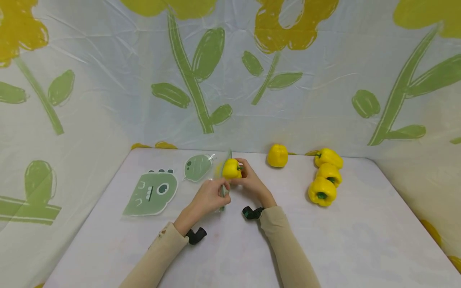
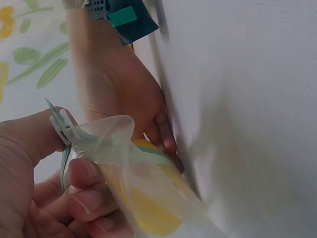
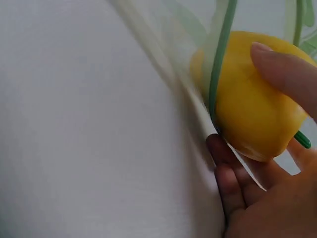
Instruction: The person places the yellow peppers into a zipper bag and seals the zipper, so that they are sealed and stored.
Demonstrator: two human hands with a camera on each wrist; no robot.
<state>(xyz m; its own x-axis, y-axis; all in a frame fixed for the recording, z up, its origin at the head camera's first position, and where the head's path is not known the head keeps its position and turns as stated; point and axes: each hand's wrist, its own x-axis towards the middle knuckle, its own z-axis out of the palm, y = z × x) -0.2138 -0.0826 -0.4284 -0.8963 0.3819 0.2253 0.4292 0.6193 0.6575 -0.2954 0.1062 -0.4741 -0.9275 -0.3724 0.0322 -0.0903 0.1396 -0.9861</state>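
Observation:
A clear zip bag (image 1: pixel 153 198) with green cartoon prints lies on the table, its mouth raised toward the hands. My left hand (image 1: pixel 209 195) pinches the mouth near the white zip slider (image 2: pixel 60 126), thumb on one side and fingers on the other. My right hand (image 1: pixel 253 185) holds a yellow bell pepper (image 1: pixel 231 169) from its stem side, thumb on top and fingers beneath. In the right wrist view, the pepper's far end is partly inside the bag, past the green zip strip (image 3: pixel 221 64); its green stem (image 3: pixel 302 139) points back toward the palm.
One yellow pepper (image 1: pixel 277 156) stands alone near the table's back edge. Farther right, three more form a row: a back one (image 1: pixel 329 158), a middle one (image 1: pixel 329 174) and a front one (image 1: pixel 322 192). A flower-printed sheet (image 1: pixel 230 116) hangs behind the white table (image 1: pixel 345 248).

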